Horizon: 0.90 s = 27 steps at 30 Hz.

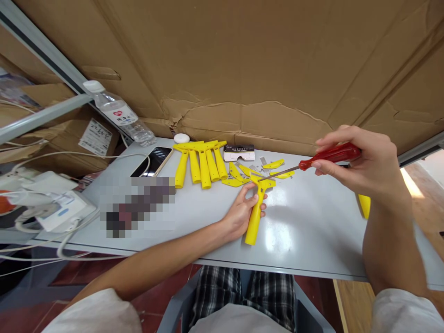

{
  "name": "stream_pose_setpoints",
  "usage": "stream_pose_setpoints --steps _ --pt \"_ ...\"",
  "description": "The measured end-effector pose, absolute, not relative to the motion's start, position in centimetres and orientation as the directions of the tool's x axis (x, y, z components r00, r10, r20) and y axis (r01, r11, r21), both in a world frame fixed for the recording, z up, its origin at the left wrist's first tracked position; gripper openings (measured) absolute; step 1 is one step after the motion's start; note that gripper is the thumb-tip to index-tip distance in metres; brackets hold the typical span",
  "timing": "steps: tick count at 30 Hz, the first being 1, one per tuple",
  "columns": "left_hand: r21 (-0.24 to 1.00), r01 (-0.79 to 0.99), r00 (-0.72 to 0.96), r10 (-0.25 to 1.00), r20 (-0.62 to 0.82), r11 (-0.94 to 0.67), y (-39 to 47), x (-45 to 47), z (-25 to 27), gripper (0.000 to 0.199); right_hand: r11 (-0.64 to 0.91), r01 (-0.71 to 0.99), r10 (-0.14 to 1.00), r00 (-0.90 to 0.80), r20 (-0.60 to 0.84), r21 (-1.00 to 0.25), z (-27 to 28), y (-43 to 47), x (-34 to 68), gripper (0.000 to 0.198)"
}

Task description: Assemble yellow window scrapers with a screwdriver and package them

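Observation:
My left hand (241,215) is wrapped round the handle of a yellow plastic scraper (255,224), which stands tilted above the table with its wide head up. My right hand (369,162) grips a screwdriver (331,156) by its red handle. The thin shaft slants down to the left, and its tip meets the scraper's head near a small hole. Behind that head lie loose yellow cover pieces (273,164) and small clear bags. Several more yellow scrapers (204,169) lie side by side further left.
A small black-and-white box (238,153) and a white round object (181,138) sit by the cardboard wall (243,69). Left are a phone (154,161), a water bottle (121,113), a power strip (67,210) and cables. Another yellow piece (364,206) lies beyond my right forearm.

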<state>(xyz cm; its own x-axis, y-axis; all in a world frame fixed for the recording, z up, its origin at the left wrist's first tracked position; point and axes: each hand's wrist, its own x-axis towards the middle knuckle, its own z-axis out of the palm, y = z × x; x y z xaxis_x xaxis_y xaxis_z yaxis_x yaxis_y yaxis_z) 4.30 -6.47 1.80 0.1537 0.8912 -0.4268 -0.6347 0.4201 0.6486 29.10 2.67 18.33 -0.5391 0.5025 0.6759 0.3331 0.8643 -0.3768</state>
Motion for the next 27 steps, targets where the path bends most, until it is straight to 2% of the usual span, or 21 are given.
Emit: stream_pose_setpoints --steps 2,8,12,20,22,27 --pt "0.649 -0.637 0.155 0.894 -0.420 0.415 -6.47 4.28 1.67 0.051 0.883 0.299 0.470 -0.562 0.681 -0.363 18.40 2.70 28.96 0.034" --pt "0.645 -0.643 0.155 0.895 -0.418 0.412 -6.56 4.29 1.50 0.052 0.897 0.213 0.432 -0.616 0.659 -0.388 18.34 2.37 28.95 0.053" --pt "0.643 -0.643 0.159 0.894 -0.419 0.416 -6.52 4.30 1.62 0.050 0.881 0.277 0.472 -0.586 0.659 -0.384 18.24 2.39 29.03 0.044" --pt "0.658 -0.629 0.155 0.896 -0.415 0.414 -6.57 4.32 1.83 0.051 0.884 0.347 0.463 -0.559 0.688 -0.314 18.59 2.61 28.73 0.031" --pt "0.658 -0.629 0.153 0.896 -0.417 0.414 -6.58 4.33 1.86 0.050 0.876 0.339 0.481 -0.560 0.674 -0.343 18.58 2.51 28.79 0.034" --pt "0.655 -0.629 0.156 0.894 -0.421 0.418 -6.60 4.33 1.82 0.051 0.817 0.219 0.543 -0.606 0.582 -0.534 18.38 2.29 29.14 0.047"
